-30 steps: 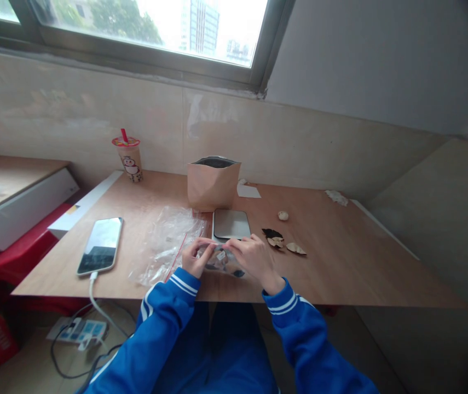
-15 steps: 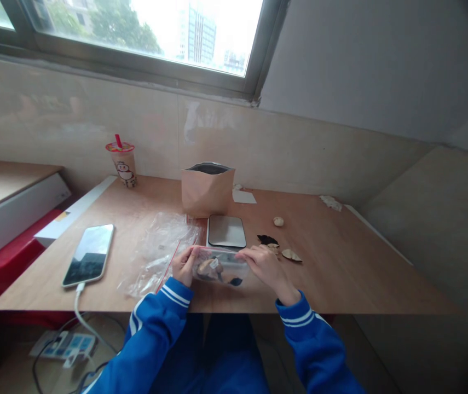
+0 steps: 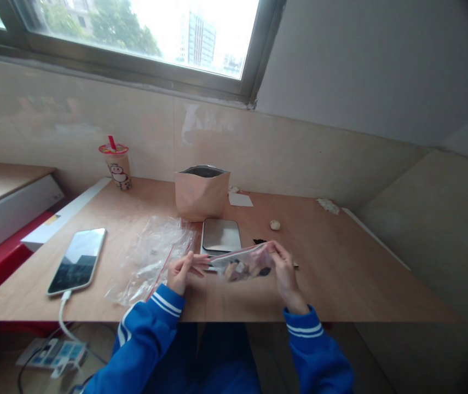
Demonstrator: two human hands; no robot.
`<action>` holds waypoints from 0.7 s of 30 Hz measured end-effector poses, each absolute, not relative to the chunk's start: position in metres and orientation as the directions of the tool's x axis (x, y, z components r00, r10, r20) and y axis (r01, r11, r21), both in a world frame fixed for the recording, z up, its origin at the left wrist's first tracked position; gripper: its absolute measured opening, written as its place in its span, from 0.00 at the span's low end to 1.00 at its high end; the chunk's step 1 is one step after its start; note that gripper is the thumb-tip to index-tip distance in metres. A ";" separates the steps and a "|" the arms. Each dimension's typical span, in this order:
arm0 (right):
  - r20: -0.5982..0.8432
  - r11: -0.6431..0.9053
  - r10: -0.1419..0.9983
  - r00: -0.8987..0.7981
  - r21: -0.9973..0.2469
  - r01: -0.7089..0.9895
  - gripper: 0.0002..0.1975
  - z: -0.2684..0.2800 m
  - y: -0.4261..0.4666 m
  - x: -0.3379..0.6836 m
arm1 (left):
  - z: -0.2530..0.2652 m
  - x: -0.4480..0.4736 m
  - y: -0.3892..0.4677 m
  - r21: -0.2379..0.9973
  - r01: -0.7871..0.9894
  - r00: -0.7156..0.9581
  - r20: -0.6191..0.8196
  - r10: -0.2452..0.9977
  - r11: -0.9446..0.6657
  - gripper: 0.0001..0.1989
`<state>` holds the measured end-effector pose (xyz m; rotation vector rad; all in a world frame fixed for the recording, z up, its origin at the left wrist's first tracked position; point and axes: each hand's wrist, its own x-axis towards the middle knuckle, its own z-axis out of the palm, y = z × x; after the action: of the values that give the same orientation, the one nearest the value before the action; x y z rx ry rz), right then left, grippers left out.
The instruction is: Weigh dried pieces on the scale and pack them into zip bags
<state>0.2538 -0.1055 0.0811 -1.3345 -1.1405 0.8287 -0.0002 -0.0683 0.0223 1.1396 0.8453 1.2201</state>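
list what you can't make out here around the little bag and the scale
- Contents of the small clear bag, head view: blurred, too small to identify.
- Dark bits behind it: mostly hidden by the bag and the right hand.
- Scale display: near edge covered by the bag.
- Left hand grip: fingertips blurred.

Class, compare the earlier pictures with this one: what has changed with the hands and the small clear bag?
The right hand has carried its end of the small clear zip bag of pieces rightward and up; the left hand keeps pinching the other end. The smartphone, brown paper pouch and silver scale stay put.
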 end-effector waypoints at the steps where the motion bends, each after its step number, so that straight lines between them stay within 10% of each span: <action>1: 0.121 0.094 0.934 0.337 -0.991 0.094 0.22 0.085 -0.095 0.268 | 0.024 0.001 -0.069 0.967 -0.252 0.187 0.081 0.979 -0.032 0.29; 13: 0.264 -0.112 0.847 0.461 -0.759 0.642 0.09 0.041 0.042 0.387 | 0.018 0.003 -0.065 0.987 -0.161 0.150 0.006 0.989 0.018 0.30; 21: 0.352 -0.021 0.905 0.239 -0.524 0.851 0.20 0.002 0.040 0.423 | 0.019 0.004 -0.063 0.992 -0.120 0.167 -0.006 0.986 0.027 0.30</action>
<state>0.4228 0.0401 0.0016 -1.8629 -1.6080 0.1050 0.0042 -0.0634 0.0193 1.1822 1.0062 1.1296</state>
